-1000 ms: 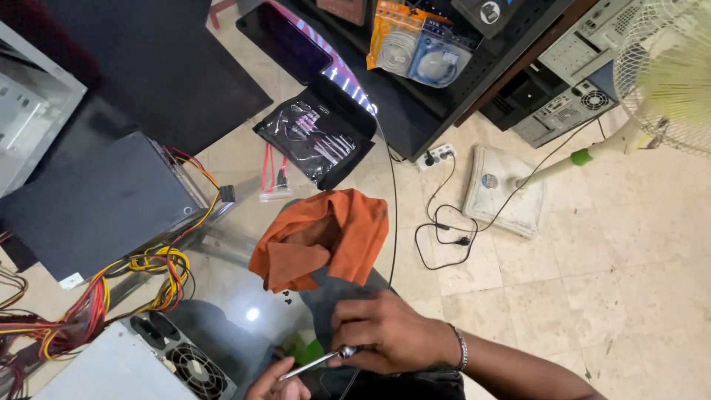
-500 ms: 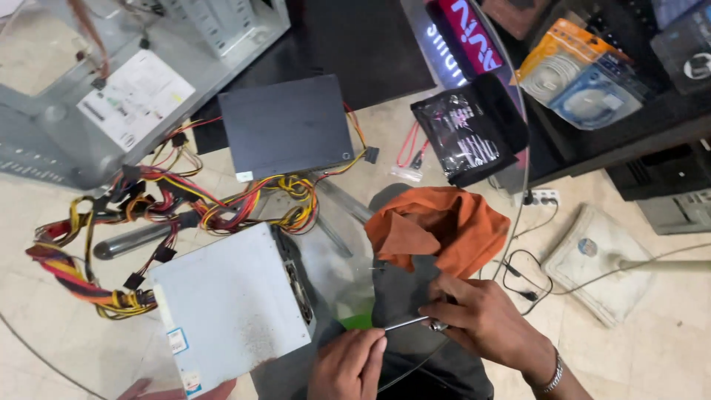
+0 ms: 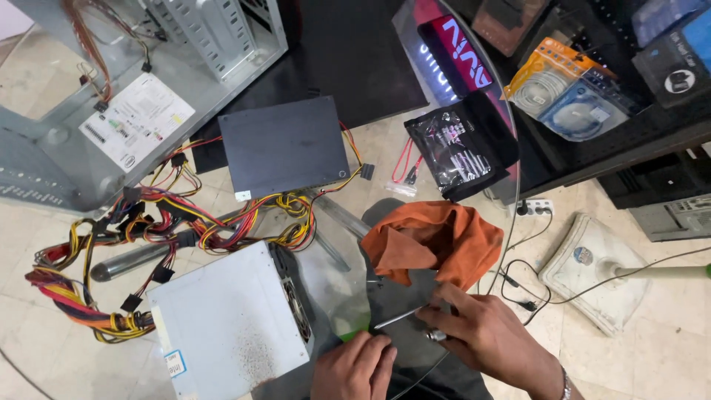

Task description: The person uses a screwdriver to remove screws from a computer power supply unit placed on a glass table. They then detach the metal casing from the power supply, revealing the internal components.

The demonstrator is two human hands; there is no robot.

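Observation:
My left hand (image 3: pixel 355 367) grips the green handle of a screwdriver (image 3: pixel 396 319) at the bottom of the view. My right hand (image 3: pixel 485 337) pinches the screwdriver's metal shaft near its tip and holds a small metal part. Both hands are over my dark trouser leg. An orange cloth (image 3: pixel 437 241) lies crumpled just above the hands. A grey power supply unit (image 3: pixel 229 322) with a fan grille sits to the left of my left hand, its bundle of coloured wires (image 3: pixel 118 244) spreading leftwards.
A second, dark power supply (image 3: pixel 285 144) lies further up. An open computer case (image 3: pixel 133 81) stands at the top left. A black pouch of tools (image 3: pixel 459 148), a shelf with packaged cables (image 3: pixel 563 96) and a white fan base (image 3: pixel 600 270) lie to the right.
The view has swung left and down, bringing the computer case and power supplies into sight. My hands stay together on the screwdriver, near the orange cloth.

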